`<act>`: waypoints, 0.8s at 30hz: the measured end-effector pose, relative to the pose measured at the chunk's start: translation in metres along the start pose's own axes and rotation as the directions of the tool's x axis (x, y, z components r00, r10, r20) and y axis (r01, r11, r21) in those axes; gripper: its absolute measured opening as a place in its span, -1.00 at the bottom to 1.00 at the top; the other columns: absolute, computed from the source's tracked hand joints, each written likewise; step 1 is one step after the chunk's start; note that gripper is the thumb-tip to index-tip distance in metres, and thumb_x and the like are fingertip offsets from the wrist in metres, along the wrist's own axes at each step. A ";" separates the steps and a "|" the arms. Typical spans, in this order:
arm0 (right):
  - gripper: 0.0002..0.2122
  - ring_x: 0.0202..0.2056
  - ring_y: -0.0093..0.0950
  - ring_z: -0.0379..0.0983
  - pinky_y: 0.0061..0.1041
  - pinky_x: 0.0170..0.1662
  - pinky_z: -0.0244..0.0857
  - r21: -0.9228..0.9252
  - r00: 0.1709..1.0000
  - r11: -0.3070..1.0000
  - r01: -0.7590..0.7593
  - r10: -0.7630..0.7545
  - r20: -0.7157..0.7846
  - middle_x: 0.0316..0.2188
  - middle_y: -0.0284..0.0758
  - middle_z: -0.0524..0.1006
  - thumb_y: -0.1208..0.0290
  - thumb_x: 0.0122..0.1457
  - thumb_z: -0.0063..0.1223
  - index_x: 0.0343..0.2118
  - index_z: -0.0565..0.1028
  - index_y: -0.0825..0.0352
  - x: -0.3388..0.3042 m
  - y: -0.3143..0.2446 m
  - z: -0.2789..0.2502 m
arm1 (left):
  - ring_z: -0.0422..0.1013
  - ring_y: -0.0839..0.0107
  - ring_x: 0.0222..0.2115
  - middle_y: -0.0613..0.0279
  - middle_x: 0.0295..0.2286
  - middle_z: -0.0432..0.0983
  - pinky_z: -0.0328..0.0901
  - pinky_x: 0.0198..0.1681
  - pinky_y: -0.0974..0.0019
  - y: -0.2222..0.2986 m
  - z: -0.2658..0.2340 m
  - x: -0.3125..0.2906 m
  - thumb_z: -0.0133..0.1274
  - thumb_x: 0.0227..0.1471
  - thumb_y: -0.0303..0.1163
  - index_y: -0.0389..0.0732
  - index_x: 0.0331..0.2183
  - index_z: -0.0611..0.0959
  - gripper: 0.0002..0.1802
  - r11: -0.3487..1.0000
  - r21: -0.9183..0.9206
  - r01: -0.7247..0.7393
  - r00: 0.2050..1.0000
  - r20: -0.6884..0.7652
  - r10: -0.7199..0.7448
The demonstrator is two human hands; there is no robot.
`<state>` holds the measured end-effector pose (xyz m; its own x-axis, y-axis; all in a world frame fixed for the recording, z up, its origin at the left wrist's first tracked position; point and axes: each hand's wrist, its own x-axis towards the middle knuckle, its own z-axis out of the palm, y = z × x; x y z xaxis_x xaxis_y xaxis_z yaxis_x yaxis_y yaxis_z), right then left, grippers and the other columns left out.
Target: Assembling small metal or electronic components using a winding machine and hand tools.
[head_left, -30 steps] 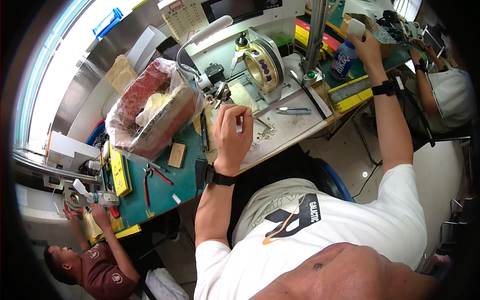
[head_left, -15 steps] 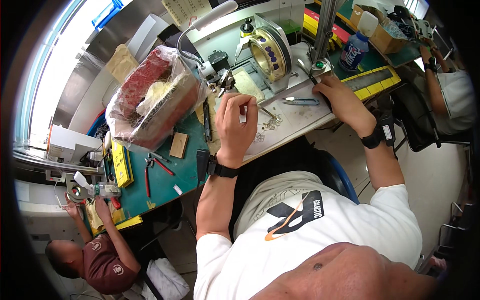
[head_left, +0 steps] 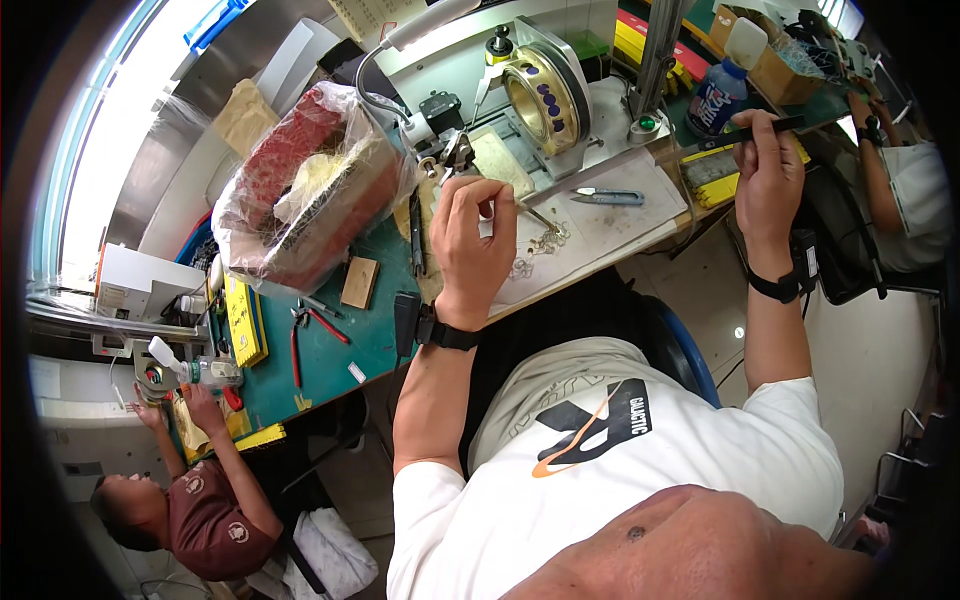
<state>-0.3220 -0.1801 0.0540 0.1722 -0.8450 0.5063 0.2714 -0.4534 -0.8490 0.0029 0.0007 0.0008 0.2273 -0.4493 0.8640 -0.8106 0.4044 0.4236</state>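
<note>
Workshop with people along the benches

A workshop, by its gear — a gold-coloured wheel (head_left: 545,103) mounted on a bench machine (head_left: 585,30), with a lamp (head_left: 432,22) to the wheel's left. Snips (head_left: 610,197) lie in front of the wheel; red-handled pliers (head_left: 296,360) rest on the green workbench (head_left: 380,320) well to its left. Far left of the wheel, a co-worker (head_left: 215,520) is at another station — far right, another person (head_left: 915,190).

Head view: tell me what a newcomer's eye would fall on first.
Probably the wide, dark-dotted gold-coloured ring, standing on edge at the top centre, beyond the left hand. Left of it sits a plastic-draped reddish box, also large and eye-catching. At the upper right, the right hand holds a long, thin, dark-handled tool.
</note>
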 end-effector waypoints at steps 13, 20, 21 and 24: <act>-0.80 -0.35 -0.58 0.73 -0.63 -0.30 0.50 -0.063 0.936 0.971 0.232 -0.206 0.285 -0.38 -0.33 0.76 0.31 0.48 0.36 -0.15 0.74 0.37 -0.033 -0.056 0.115 | 0.58 0.14 -0.22 0.08 -0.17 0.67 0.50 -0.17 0.16 -0.005 0.001 -0.002 0.33 0.21 -0.66 -0.26 -0.15 0.68 -0.79 0.989 0.110 -0.100 0.995 0.031 0.097; -0.79 -0.52 -0.51 0.63 -0.56 -0.42 0.45 -0.270 0.811 0.796 0.541 -0.410 0.418 -0.43 -0.31 0.70 0.27 0.41 0.42 -0.17 0.74 0.34 -0.023 -0.034 0.143 | 0.59 0.03 -0.07 0.07 -0.05 0.65 0.50 -0.02 0.04 0.003 0.001 0.001 0.34 0.13 -0.67 -0.24 -0.15 0.68 -0.74 0.976 0.171 -0.135 0.991 0.032 0.131; -0.80 -0.53 -0.50 0.62 -0.54 -0.43 0.44 -0.257 0.801 0.794 0.550 -0.417 0.429 -0.43 -0.31 0.70 0.28 0.41 0.43 -0.18 0.74 0.33 -0.024 -0.033 0.147 | 0.60 0.03 -0.06 0.06 -0.04 0.66 0.51 -0.01 0.04 0.003 0.001 0.001 0.34 0.13 -0.67 -0.25 -0.15 0.68 -0.74 0.977 0.164 -0.139 0.990 0.036 0.135; -0.82 -0.50 -0.47 0.62 -0.52 -0.41 0.45 -0.241 0.776 0.788 0.566 -0.411 0.479 -0.39 -0.29 0.71 0.32 0.40 0.42 -0.19 0.73 0.34 -0.026 -0.032 0.150 | 0.61 0.00 -0.02 0.03 0.00 0.67 0.53 0.03 0.02 0.001 0.002 0.001 0.34 0.14 -0.68 -0.27 -0.15 0.67 -0.75 0.980 0.131 -0.149 0.988 0.050 0.143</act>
<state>-0.1930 -0.1014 0.0908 0.4754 -0.3334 0.8142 0.0832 -0.9042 -0.4189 0.0010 -0.0008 0.0018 0.0816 -0.4255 0.9013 -0.8991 0.3588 0.2509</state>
